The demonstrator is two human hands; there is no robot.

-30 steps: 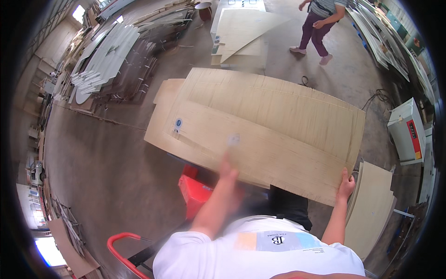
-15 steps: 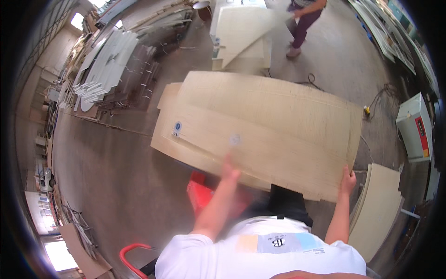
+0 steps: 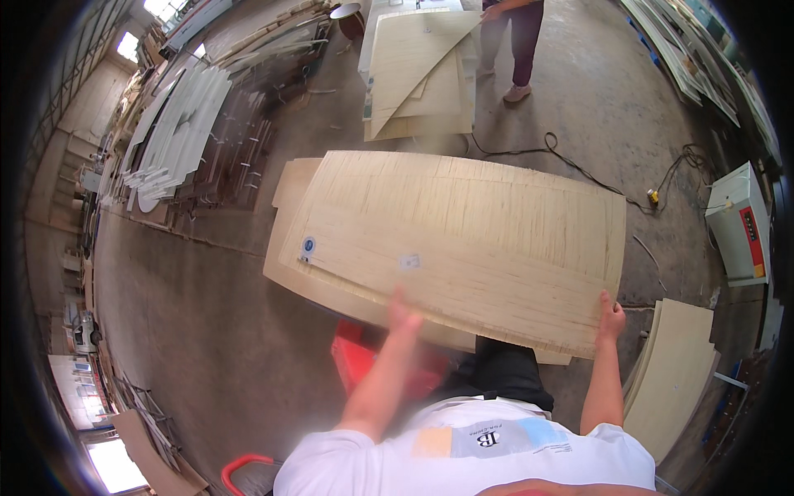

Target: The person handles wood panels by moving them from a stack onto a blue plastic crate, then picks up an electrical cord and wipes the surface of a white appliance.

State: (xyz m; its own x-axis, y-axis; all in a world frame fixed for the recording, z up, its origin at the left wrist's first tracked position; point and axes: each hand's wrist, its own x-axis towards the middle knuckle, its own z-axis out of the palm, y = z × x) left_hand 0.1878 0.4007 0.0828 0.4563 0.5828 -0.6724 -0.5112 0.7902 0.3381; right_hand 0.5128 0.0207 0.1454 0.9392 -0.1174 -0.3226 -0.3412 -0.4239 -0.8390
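The right hand [image 3: 610, 318] grips the edge of the top plywood sheet [image 3: 463, 231] near its right-hand near corner, thumb toward the upper face. The left hand [image 3: 403, 314] is at the middle of the near edge; blur hides its fingers, so whether it pinches the edge or merely rests there cannot be told. The sheet lies in front of the person's body, over lower sheets [image 3: 284, 227] that project at the left and along the near side. It bears an oval blue label [image 3: 308, 246] and a small pale patch [image 3: 409, 261]. For good handling, the two hands would best share the load, since so broad and thin a panel probably flexes; fingers should keep clear of the gap between sheets, and rough edges call for a light, flat grip. Beneath the near side shows a red metal part [image 3: 351, 360]. To the right stand further sheets [image 3: 674, 364]; beyond, a black cable [image 3: 579, 169] crosses the floor, and a co-worker's hand [image 3: 495, 11] is at the corner of another stack [image 3: 413, 74].
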